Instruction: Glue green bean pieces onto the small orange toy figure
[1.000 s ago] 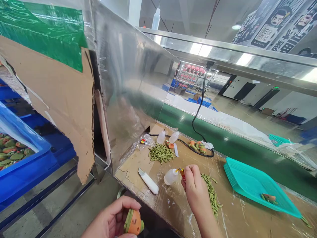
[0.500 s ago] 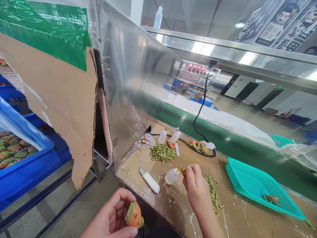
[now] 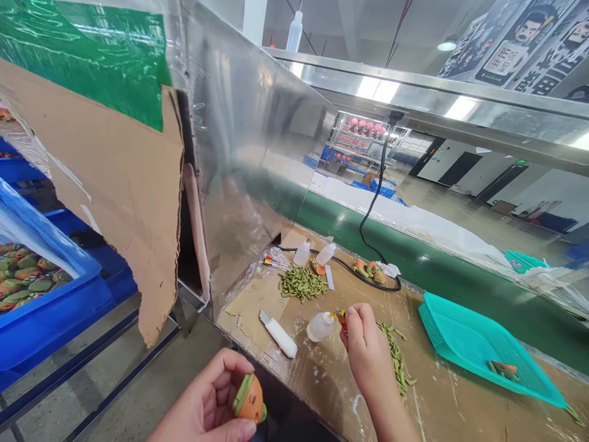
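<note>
My left hand (image 3: pixel 209 402) is low at the table's near edge, fingers curled round a small orange toy with a green rim (image 3: pixel 249 398). My right hand (image 3: pixel 365 350) rests on the cardboard-covered table (image 3: pixel 453 405), fingers pinched on a small red and yellow tube (image 3: pixel 340 318). The tube's tip sits right by the nozzle of a little white squeeze bottle (image 3: pixel 319 326) lying on its side. A row of green pod-shaped pieces (image 3: pixel 396 362) lies just right of that hand.
A white utility knife (image 3: pixel 278 333) lies left of the bottle. Farther back are a pile of green pods (image 3: pixel 301 283), two small bottles (image 3: pixel 313 252), a black cable (image 3: pixel 372 202) and orange toy parts (image 3: pixel 368 271). A teal tray (image 3: pixel 478 350) is right; a blue bin of toys (image 3: pixel 43 307) left.
My left hand has turned the orange toy slightly and drawn it a little lower. My right hand stays put with the tube by the bottle.
</note>
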`<state>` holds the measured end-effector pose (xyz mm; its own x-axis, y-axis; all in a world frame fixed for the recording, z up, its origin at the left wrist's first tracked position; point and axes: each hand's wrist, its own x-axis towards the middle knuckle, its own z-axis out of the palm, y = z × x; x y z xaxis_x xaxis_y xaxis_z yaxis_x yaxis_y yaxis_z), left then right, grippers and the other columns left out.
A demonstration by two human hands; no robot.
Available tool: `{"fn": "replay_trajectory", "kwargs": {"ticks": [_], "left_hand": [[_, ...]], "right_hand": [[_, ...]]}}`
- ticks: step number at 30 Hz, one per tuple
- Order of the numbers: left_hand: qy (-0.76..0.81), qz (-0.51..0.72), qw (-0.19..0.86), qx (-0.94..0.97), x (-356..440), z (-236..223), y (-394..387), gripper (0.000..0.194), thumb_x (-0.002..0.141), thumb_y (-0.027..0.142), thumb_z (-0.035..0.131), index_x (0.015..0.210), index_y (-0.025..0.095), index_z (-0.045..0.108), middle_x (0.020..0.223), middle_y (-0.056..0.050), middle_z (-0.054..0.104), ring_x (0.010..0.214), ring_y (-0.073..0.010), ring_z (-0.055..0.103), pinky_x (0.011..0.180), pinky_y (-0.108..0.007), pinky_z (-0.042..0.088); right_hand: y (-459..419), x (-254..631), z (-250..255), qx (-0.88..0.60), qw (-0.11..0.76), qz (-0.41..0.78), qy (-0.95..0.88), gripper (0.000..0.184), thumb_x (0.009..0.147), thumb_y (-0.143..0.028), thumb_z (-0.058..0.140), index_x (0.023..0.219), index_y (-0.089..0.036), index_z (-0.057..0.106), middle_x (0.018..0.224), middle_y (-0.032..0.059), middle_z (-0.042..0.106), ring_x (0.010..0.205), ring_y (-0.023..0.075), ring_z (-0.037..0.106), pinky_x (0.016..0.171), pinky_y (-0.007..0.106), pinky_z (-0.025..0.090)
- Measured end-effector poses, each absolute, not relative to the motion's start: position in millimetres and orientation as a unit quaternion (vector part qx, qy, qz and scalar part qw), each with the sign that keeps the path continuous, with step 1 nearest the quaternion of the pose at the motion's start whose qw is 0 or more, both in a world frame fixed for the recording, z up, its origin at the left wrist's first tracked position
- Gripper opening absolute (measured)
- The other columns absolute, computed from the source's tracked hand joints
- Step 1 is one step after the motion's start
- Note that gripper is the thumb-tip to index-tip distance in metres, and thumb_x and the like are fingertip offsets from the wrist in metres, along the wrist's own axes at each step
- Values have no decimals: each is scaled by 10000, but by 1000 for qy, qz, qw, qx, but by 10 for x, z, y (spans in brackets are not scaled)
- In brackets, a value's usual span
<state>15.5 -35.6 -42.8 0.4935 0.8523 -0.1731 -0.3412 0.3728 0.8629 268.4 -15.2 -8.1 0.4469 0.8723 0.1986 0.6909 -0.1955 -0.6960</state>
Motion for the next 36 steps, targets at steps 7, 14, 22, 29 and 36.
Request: {"fn": "replay_trajectory", "kwargs": {"ticks": [7,14,22,29,36], "left_hand": [[311,394,770,393,158,-422,-352,332,629,290,819,886,238,617,796,32,642,722,-122,550,650,-255,394],[312,383,776,393,159,-433,-332,323,637,274,816,884,233,612,785,33,636,707,-118,548,630,-250,387],[306,387,778,390,159,-445,-333,329,629,258,822,883,242,613,790,36,640,707,-113,548,639,-252,387],[299,383,779,395,166,-454,-332,321,644,263,812,886,239,602,792,31,642,705,-108,542,634,-249,383],[295,391,780,390,170,-453,-346,323,636,263,817,881,230,609,790,30,639,711,-112,545,637,-247,381]], "right_hand": [[-158,2694,-96,-778,338,109,-519,308,909,-493,243,778,-257,392,563,-25,527,538,196,536,498,272,295],[-163,2680,-130,-817,264,84,-506,265,895,-474,209,816,-265,351,543,-44,484,523,208,499,521,276,203],[-165,2663,-98,-823,237,71,-511,279,899,-481,172,816,-270,336,552,-38,500,551,222,523,521,272,210],[-182,2663,-57,-816,244,68,-519,270,905,-469,186,833,-260,342,577,-35,524,554,204,527,527,268,226],[-164,2685,-69,-820,239,63,-516,266,912,-460,182,828,-259,333,554,-39,500,537,200,516,523,264,224]]}}
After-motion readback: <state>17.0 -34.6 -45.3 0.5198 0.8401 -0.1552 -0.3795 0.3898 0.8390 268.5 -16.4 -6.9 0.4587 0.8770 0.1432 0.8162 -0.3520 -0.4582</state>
